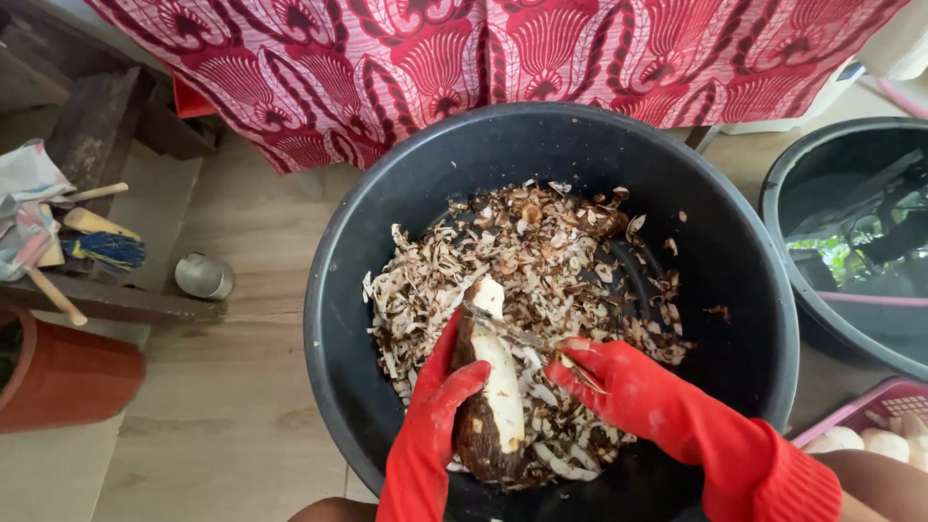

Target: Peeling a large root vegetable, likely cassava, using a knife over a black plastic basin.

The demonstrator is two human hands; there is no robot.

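Note:
Both my hands wear red rubber gloves over a large black basin (pixel 367 222). My left hand (pixel 440 387) grips a brown root (pixel 493 396), partly peeled to white flesh, held upright over the basin. My right hand (pixel 619 387) holds a knife (pixel 517 333) whose blade lies across the root's upper part. A heap of brown and white peelings (pixel 541 256) covers the basin's bottom.
A second dark basin (pixel 851 232) of water stands at the right. A pink basket (pixel 894 406) with peeled white pieces sits at the lower right. At the left are a red-brown pot (pixel 68 377), a small metal can (pixel 203 275), a wooden shelf with brushes (pixel 97 246). Red patterned cloth (pixel 483 58) hangs behind.

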